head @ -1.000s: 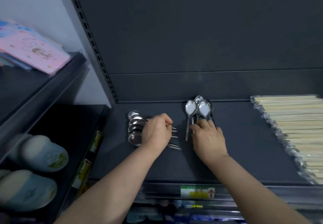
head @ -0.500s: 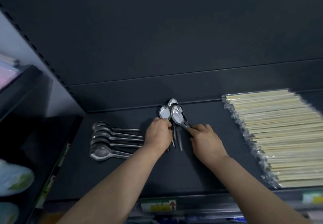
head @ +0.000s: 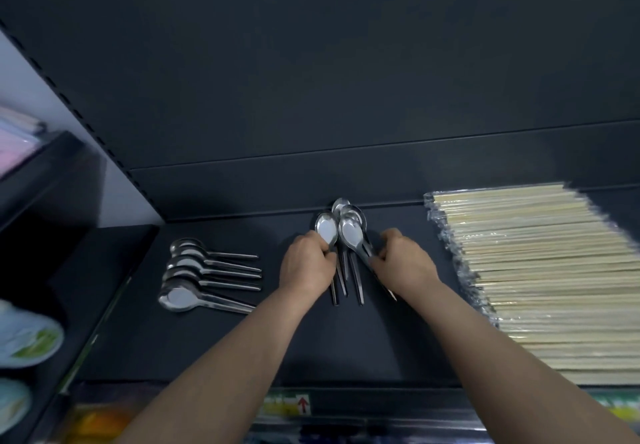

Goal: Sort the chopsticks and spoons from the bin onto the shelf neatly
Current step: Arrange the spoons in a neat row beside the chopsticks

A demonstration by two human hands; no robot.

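Observation:
A cluster of steel spoons lies mid-shelf, bowls pointing to the back wall and handles toward me. My left hand grips the leftmost spoon just below its bowl. My right hand pinches the handle of the rightmost spoon in the cluster. A second row of several spoons lies to the left on the dark shelf, bowls left, handles right. Wrapped bamboo chopsticks lie stacked in a wide pile at the right. The bin is out of view.
The shelf's back panel rises just behind the spoons. A slotted upright bounds the left side. Pale slippers sit on a lower left shelf. A price label strip runs along the front edge.
My left hand left the left row of spoons and came to the middle cluster, taking hold of its leftmost spoon. My right hand stayed on the cluster. The view swung left.

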